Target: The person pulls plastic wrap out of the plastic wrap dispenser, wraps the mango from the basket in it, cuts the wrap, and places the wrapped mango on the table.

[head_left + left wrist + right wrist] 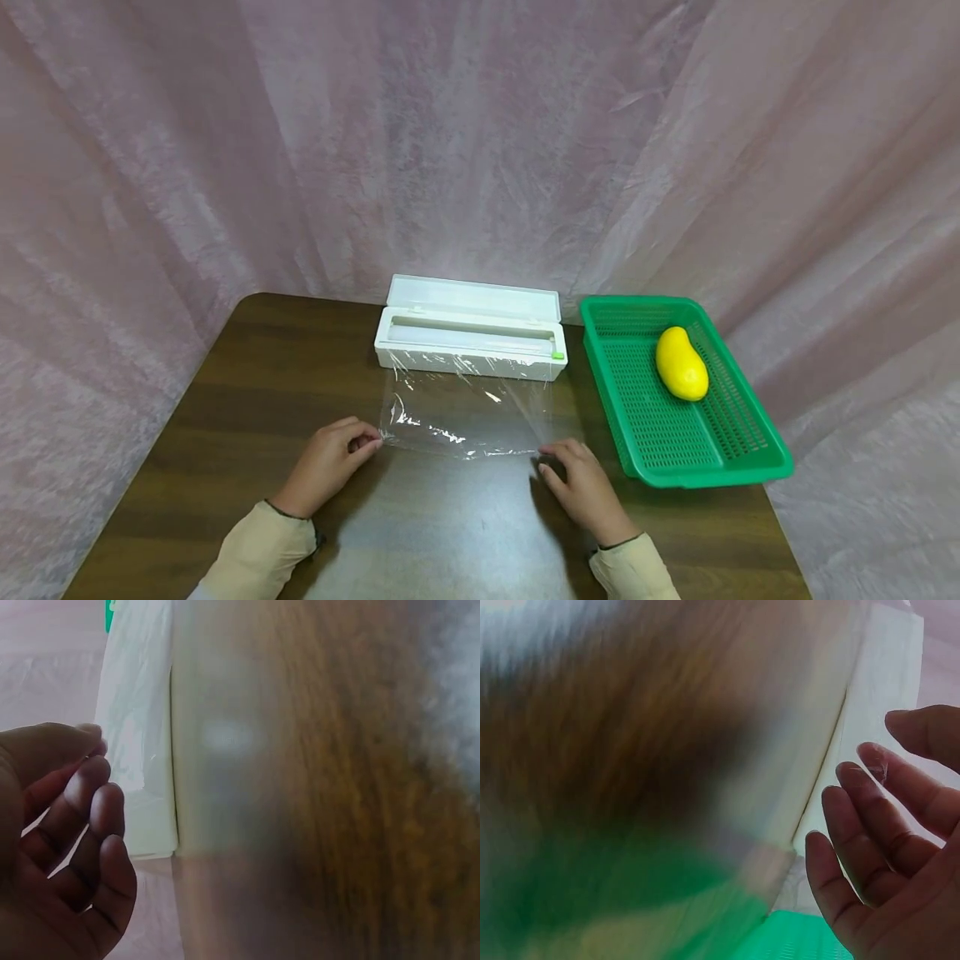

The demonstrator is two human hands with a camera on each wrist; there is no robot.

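A clear sheet of plastic wrap (pixel 465 412) stretches from an open white dispenser box (pixel 472 362) towards me over the table. My left hand (pixel 330 462) pinches the sheet's near left corner between thumb and index finger; in the left wrist view the left hand (pixel 67 832) has its other fingers loosely bent. At the near right corner, my right hand (pixel 581 487) touches the wrap with the index fingertip. The right wrist view shows the right hand (pixel 892 825) with its thumb apart from the fingers and a bit of film against the index fingertip.
Right of the dispenser stands a green plastic basket (pixel 618 417) with a yellow mango (pixel 681 364) in it. The dispenser's lid (pixel 472 296) is tipped back towards the pink curtain (pixel 480 150). A small green piece (pixel 557 356) sits at the box's right end. The wooden table (pixel 262 375) reflects light.
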